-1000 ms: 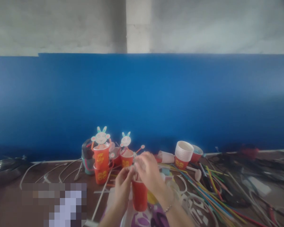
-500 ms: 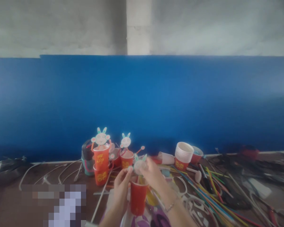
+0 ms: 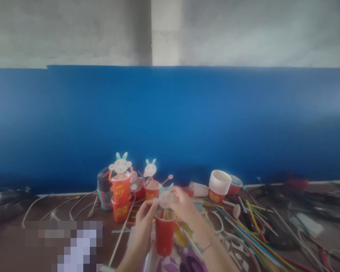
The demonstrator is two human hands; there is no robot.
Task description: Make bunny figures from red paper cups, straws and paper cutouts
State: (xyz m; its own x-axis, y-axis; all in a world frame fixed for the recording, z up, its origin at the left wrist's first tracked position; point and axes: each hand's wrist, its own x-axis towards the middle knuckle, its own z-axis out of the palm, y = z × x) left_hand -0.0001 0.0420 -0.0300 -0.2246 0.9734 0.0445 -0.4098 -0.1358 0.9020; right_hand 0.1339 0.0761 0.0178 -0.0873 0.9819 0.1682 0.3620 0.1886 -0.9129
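Note:
A white paper bunny head (image 3: pixel 166 198) with green-edged ears stands over the mouth of a red paper cup (image 3: pixel 164 236). My left hand (image 3: pixel 145 217) is closed at the head's left side, its fingertips pinched near the cheek. From the right, my right hand (image 3: pixel 184 206) holds the head's edge between its fingers. Behind them are a bunny figure (image 3: pixel 150 169) in an orange-red cup (image 3: pixel 151 190) and, to the left, another bunny (image 3: pixel 121 166) on two stacked red cups (image 3: pixel 121 209).
At the back right stand nested white-rimmed cups (image 3: pixel 220 183), with a cup on its side (image 3: pixel 198 189) beside them. Coloured pipe cleaners (image 3: pixel 252 238), a black marker (image 3: pixel 243 210) and cables cover the right side. A dark bag (image 3: pixel 104 189) stands back left.
The bunny head has shifted slightly left and up, along with my right hand. The cup between my hands has moved a little left. My left hand has hardly moved.

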